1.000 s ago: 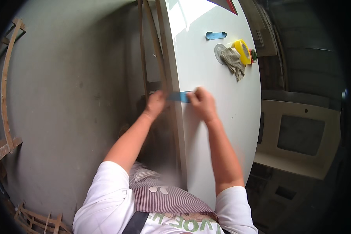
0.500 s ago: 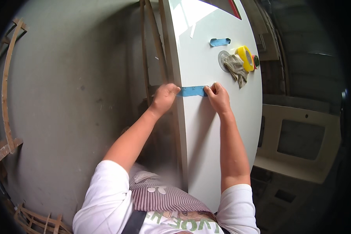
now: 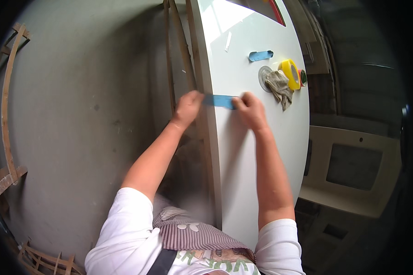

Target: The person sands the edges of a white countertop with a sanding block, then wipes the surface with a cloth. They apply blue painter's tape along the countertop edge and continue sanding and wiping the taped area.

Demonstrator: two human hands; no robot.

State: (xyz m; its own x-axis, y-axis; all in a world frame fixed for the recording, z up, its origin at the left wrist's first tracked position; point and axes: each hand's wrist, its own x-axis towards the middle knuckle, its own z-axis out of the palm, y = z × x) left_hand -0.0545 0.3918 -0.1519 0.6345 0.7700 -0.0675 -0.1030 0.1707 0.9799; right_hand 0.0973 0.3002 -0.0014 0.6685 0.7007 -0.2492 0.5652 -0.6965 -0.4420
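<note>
A short blue strip (image 3: 220, 101), like tape or sandpaper, stretches between my two hands over the left edge of a glossy white panel (image 3: 243, 151). My left hand (image 3: 188, 108) pinches its left end just beyond the panel's edge. Its right end is gripped by my right hand (image 3: 251, 110), which is above the white surface. Farther up the panel lies another blue strip (image 3: 261, 56) with curled ends. A crumpled grey work glove (image 3: 280, 86) rests partly over a clear round disc (image 3: 263, 75). Against the glove stands a roll of yellow tape (image 3: 290, 74).
A small red-edged roll (image 3: 303, 78) sits beside the yellow tape. Wooden frame bars (image 3: 183, 41) run along the panel's left side. At far left on the grey floor (image 3: 87, 119) stands a wooden rack (image 3: 5, 105). Right of the panel is a pale board with a rectangular opening (image 3: 316, 151).
Both hands have shifted slightly left and away from me, carrying the blue strip with them. Its left end now reaches farther past the panel's edge.
</note>
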